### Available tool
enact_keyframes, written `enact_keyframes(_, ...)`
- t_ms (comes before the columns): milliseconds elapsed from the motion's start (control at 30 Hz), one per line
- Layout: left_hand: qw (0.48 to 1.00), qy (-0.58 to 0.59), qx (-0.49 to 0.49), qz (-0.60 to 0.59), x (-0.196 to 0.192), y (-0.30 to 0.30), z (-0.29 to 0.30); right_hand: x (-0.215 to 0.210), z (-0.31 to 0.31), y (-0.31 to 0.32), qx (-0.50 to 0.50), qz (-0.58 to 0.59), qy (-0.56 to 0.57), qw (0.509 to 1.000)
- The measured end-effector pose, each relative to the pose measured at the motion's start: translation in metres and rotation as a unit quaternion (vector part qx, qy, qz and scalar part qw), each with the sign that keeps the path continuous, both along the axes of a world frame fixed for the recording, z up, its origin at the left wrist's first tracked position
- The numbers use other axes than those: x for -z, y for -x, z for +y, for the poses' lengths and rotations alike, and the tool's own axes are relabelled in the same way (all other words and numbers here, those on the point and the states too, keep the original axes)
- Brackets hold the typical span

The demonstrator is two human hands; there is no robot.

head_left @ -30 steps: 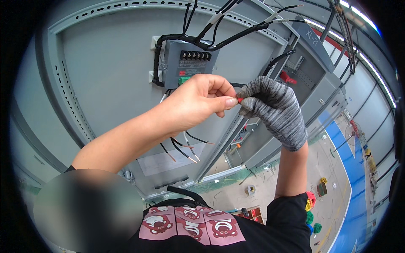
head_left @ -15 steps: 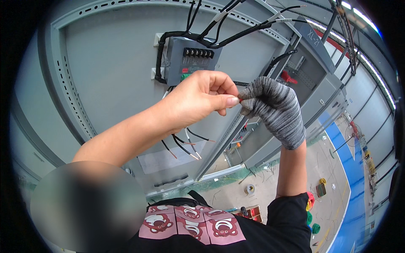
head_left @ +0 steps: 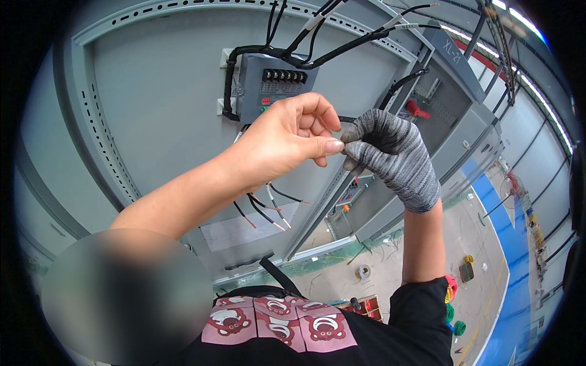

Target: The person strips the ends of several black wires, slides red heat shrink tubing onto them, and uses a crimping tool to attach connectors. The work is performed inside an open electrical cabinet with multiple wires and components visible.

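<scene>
1. Box [head_left: 278, 91], grey, fixed to a pale grey panel [head_left: 159, 104]; carries a black terminal block [head_left: 284, 76] across its upper front.
2. Bare left hand [head_left: 292, 137], raised in front of the box; covers its lower right part from view. Fingers curled, thumb stretched toward the right hand.
3. Right hand [head_left: 394, 155] in a streaky grey glove, right of the box and somewhat lower; thumb and forefinger drawn together, tips meeting the left thumb.
4. Grip of both hands bunched at the fingertips, beside the box's lower right; impossible to tell whether grasping anything small there.
5. Black cable bundle [head_left: 229, 85]: runs down the left side of the box, along its top and off to the upper right.
6. Loose wires [head_left: 264, 215], mostly black, hanging below the box, ends stripped bare.
7. Pale sheet [head_left: 229, 235] on the panel, below the box, behind the wires.
8. Red part [head_left: 417, 110] inside a neighbouring cabinet, right of the box.
</scene>
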State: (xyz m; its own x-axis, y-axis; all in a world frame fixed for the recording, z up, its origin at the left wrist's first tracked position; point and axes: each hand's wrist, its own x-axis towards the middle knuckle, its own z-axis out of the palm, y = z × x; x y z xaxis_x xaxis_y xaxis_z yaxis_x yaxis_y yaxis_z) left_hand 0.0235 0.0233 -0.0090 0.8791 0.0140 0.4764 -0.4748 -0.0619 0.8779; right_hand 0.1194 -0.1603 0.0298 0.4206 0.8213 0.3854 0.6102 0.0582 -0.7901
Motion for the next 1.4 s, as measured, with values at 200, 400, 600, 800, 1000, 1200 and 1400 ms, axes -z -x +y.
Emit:
enact_keyframes(200,1.000,-0.011,-0.008,0.017,-0.002,0.000,0.002,-0.002,0.002,0.008,0.048,-0.136,0.011,0.990)
enact_keyframes(400,0.999,-0.041,0.005,0.027,-0.003,0.003,0.008,-0.003,0.010,0.004,0.038,-0.296,-0.006,0.955)
enact_keyframes(600,0.993,-0.111,-0.029,0.034,0.006,0.006,0.009,0.004,0.008,-0.001,0.050,-0.291,0.006,0.955)
enact_keyframes(800,0.996,-0.082,-0.037,0.013,0.009,0.006,0.006,0.000,0.003,0.002,0.061,-0.149,0.019,0.987)
enact_keyframes(1000,0.994,-0.100,-0.052,-0.001,0.007,0.006,0.004,0.003,-0.001,0.004,0.007,-0.012,-0.015,1.000)
enact_keyframes(1200,0.992,-0.112,-0.056,-0.004,0.005,0.006,0.003,0.007,-0.002,-0.004,0.019,0.023,-0.032,0.999)
enact_keyframes(1400,0.994,-0.099,-0.050,-0.016,0.006,0.006,0.004,0.007,-0.005,-0.003,0.015,-0.034,-0.043,0.998)
